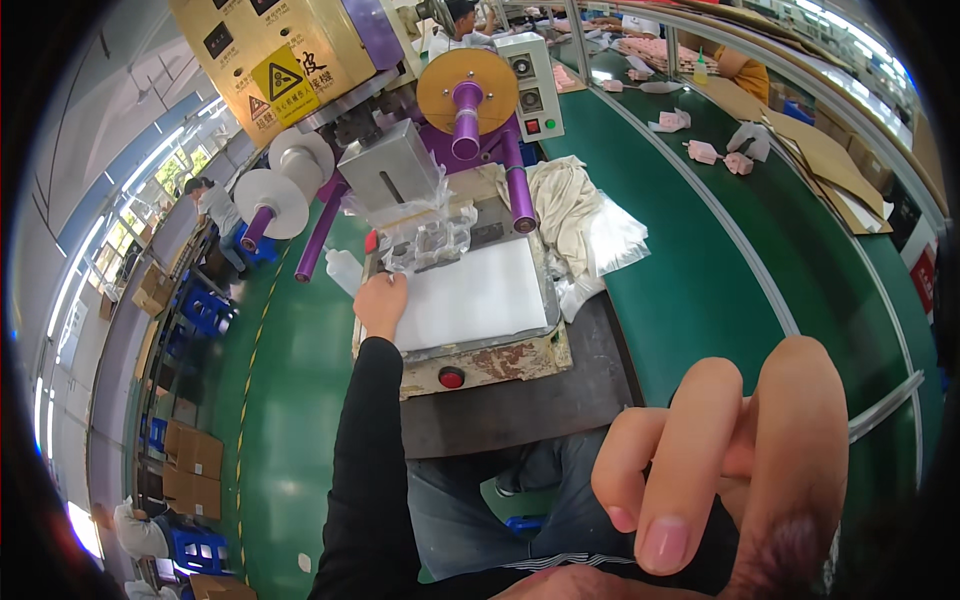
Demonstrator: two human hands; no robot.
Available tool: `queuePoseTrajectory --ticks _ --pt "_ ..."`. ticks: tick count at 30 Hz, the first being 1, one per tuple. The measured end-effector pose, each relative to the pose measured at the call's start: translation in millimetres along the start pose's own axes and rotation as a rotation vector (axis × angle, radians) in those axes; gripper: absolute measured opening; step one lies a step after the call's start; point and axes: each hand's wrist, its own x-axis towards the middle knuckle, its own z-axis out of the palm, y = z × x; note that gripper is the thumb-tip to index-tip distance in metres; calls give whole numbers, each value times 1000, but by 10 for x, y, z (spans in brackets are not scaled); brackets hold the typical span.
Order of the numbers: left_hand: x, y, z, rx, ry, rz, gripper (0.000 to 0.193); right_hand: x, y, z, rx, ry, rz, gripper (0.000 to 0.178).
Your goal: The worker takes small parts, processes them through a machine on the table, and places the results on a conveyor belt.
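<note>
My left hand (383, 304) is closed at the left edge of a white sheet (475, 295) on the machine's bed. Its fingertips meet the near end of some clear moulded plastic (428, 242); whatever they pinch is hidden. That plastic lies beneath the machine's grey metal press head (392, 172). Close to the camera, at the lower right, my right hand (715, 460) is raised with bent fingers set apart. Nothing shows in it, though part of it is cut off by the frame.
A red button (451, 377) sits on the worn bed's front. Beige cloth (565, 205) and clear bags (612, 238) lie to its right. Purple rollers (520, 198) jut from the machine. Pink pieces (702, 151) rest on the green bench (690, 270). Other people work farther off.
</note>
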Motion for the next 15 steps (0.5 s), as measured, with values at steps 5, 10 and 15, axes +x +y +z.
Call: queuePoseTrajectory --ticks 5,10,15 --pt "21 66 26 -4 -14 15 38 146 -507 0 -277 41 509 18" --pt "37 61 -1 -14 -18 0 39 398 -798 -22 -447 73 632 20" --pt "32 72 8 -16 -35 -7 39 432 -788 90 -544 238 810 21"
